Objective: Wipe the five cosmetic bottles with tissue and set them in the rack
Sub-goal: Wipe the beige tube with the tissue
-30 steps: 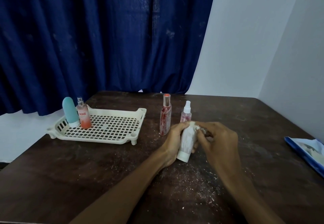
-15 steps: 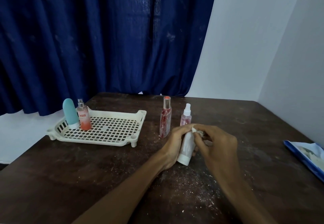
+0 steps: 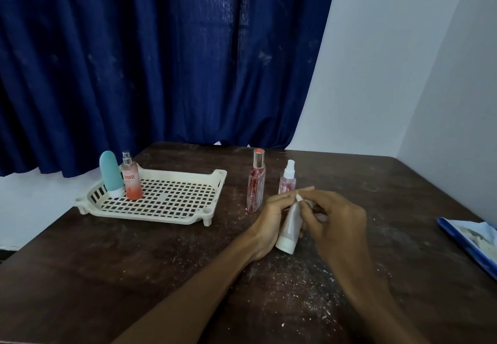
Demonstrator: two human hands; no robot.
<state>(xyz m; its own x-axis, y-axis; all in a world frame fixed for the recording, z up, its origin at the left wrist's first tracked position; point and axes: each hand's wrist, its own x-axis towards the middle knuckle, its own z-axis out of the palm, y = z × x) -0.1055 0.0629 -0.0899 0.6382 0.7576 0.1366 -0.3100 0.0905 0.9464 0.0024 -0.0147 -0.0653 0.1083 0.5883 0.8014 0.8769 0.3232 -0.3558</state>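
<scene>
My left hand (image 3: 271, 217) grips a white tube (image 3: 290, 228), cap end down toward the table. My right hand (image 3: 336, 222) pinches a small wad of tissue (image 3: 299, 197) against the tube's upper end. A tall red bottle (image 3: 256, 180) and a small pink spray bottle (image 3: 287, 178) stand on the table just behind my hands. The cream rack (image 3: 166, 209) sits at the left, with a teal bottle (image 3: 110, 172) and an orange spray bottle (image 3: 131, 179) upright in its back left corner.
The dark wooden table (image 3: 134, 263) is strewn with white tissue crumbs near my arms. A blue tissue pack (image 3: 473, 241) lies at the right edge. A blue curtain hangs behind, and white walls close the right side.
My right hand has slid the tissue a little along the top of the tube. The left hand keeps the same grip, and the other bottles stand unmoved.
</scene>
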